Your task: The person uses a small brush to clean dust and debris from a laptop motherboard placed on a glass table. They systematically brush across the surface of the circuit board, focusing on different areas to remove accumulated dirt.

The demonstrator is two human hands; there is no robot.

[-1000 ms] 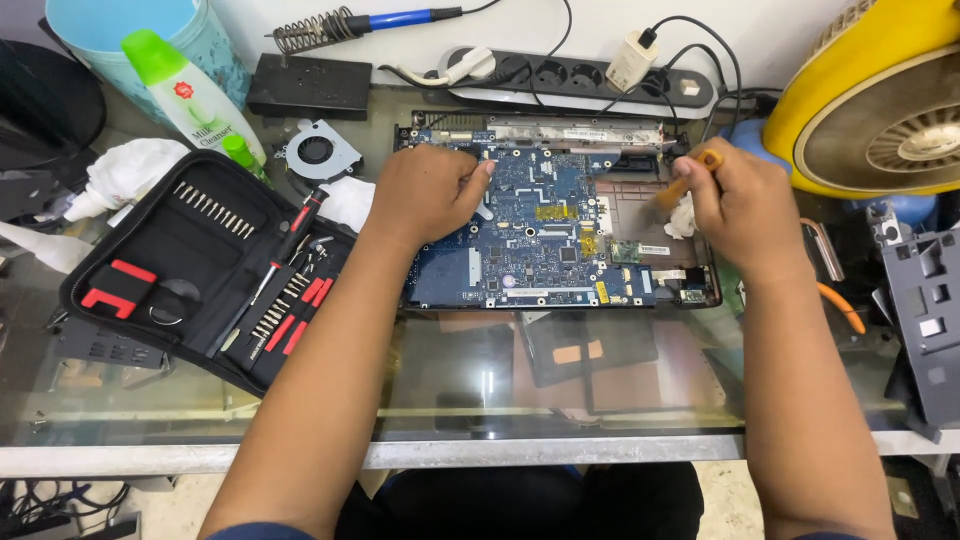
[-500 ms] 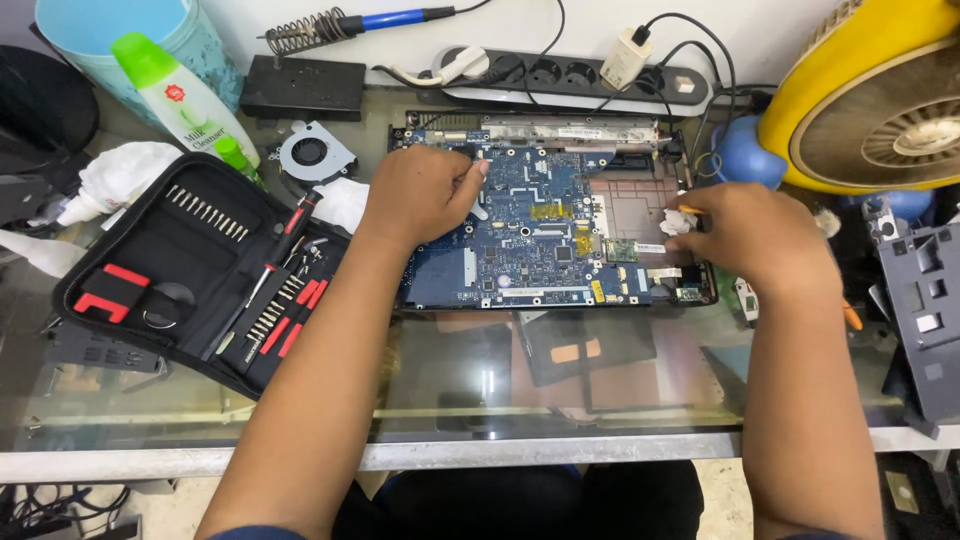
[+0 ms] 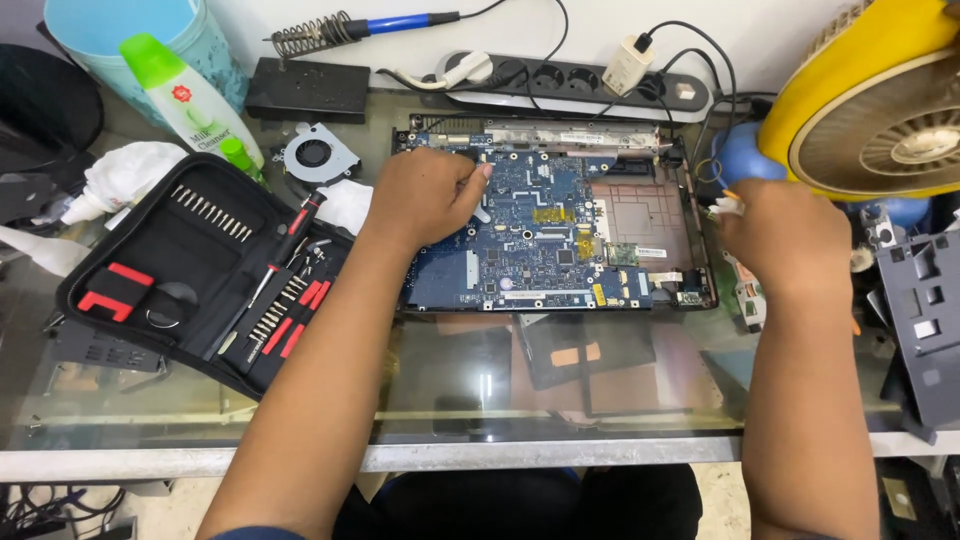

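A blue motherboard lies in an open laptop base on the glass table. My left hand rests on the board's upper left part with its fingers curled, and I cannot see anything in it. My right hand is past the base's right edge, closed on a white wad of tissue, with an orange tip showing beside the wad. A blue rubber dust blower sits just behind this hand.
An open black tool case with red-handled bits lies at the left. A small cooling fan, white cloth and green-capped bottle are behind it. A power strip runs along the back; a yellow fan and dark plastic part stand right.
My right hand has drawn the white wad out of the laptop base, rightward to beyond its edge. The left hand has stayed on the board.
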